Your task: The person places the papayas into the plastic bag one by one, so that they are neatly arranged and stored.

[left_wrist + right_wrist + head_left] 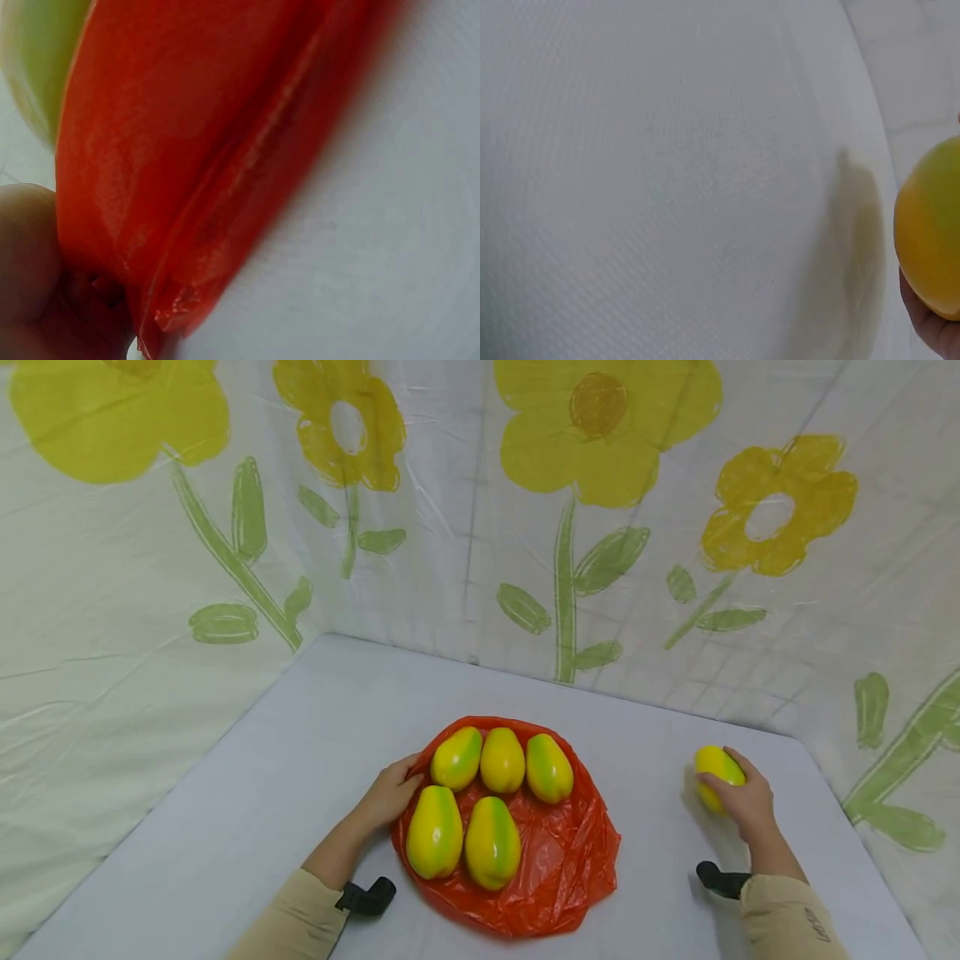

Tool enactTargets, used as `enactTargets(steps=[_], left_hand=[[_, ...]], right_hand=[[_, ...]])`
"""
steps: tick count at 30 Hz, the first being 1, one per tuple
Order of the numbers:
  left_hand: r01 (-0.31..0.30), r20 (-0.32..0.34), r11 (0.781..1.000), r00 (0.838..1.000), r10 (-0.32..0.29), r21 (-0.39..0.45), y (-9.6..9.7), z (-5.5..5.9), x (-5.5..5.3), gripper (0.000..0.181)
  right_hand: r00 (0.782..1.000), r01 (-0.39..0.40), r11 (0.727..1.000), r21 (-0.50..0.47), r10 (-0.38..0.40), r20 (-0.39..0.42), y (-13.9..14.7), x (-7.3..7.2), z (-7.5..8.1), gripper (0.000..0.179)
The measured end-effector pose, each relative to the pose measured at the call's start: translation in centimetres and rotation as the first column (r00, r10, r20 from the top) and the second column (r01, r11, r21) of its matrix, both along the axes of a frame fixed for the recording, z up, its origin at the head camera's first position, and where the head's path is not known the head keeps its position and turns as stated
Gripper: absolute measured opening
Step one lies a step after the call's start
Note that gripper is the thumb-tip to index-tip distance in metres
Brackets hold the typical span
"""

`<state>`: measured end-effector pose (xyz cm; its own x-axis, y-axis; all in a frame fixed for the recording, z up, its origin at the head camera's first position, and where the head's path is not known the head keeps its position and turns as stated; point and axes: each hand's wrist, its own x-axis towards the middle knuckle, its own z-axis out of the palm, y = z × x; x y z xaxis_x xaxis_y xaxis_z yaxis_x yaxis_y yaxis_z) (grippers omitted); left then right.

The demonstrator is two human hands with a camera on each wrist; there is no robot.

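A red plastic bag [555, 852] lies spread on the table with its mouth open, and several yellow-green papayas [492, 843] sit in it. My left hand [392, 793] grips the bag's rim on its left side. In the left wrist view the red plastic [172, 150] bunches at the fingers, with part of a papaya [45, 60] beyond. Off to the right, my right hand [746, 797] holds another papaya [712, 768] between thumb and fingers. The right wrist view catches this papaya [934, 225] at its right edge, with its shadow on the white surface.
The white table [300, 727] reaches back to a hanging cloth [450, 568] printed with yellow flowers. Its right edge runs close by my right hand. Black wrist mounts [367, 897] stick out from both sleeves. Bare table surface lies between the bag and my right hand.
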<state>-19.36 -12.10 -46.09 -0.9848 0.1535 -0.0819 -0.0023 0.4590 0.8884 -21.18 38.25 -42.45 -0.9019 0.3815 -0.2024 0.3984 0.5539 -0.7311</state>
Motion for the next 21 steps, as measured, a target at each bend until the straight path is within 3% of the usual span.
enactTargets(steps=[9, 21], left_hand=[[0.000, -0.007, 1.000, 1.000, 0.000, -0.017, 0.0, 0.0, 0.0, 0.042], [-0.003, -0.001, 1.000, 1.000, 0.003, -0.007, 0.0, 0.0, 0.0, 0.042]], right_hand=[[0.999, 0.045, 0.998, -0.033, -0.046, -0.018, -0.9, 0.5, 1.0, 0.078], [0.997, -0.014, 1.000, -0.016, 0.013, -0.074, -3.0, 1.3, 2.1, 0.077]])
